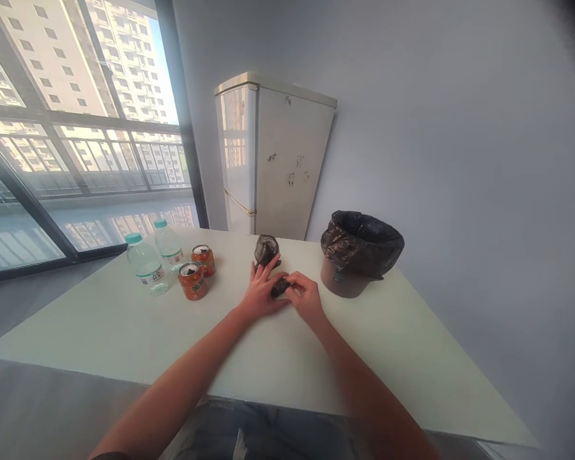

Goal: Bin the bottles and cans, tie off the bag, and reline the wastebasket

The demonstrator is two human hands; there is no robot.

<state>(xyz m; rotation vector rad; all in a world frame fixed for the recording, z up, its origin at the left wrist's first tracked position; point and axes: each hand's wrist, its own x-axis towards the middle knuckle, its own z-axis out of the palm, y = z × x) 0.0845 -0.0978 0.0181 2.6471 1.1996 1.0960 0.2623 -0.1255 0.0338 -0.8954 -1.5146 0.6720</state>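
Note:
A crumpled black plastic bag lies on the white table, with a smaller bunched black part nearer to me. I cannot tell whether the two are joined. My left hand rests with outstretched fingers, the tips touching the far bundle and the thumb beside the near one. Thumb and fingers of my right hand are pinched together at the right end of the near part. To the right stands a brown bin lined with a black bag folded over its rim.
On the left of the table stand two clear bottles with teal caps and two orange cans. Behind the table is a white refrigerator against the wall. Large windows are at the left.

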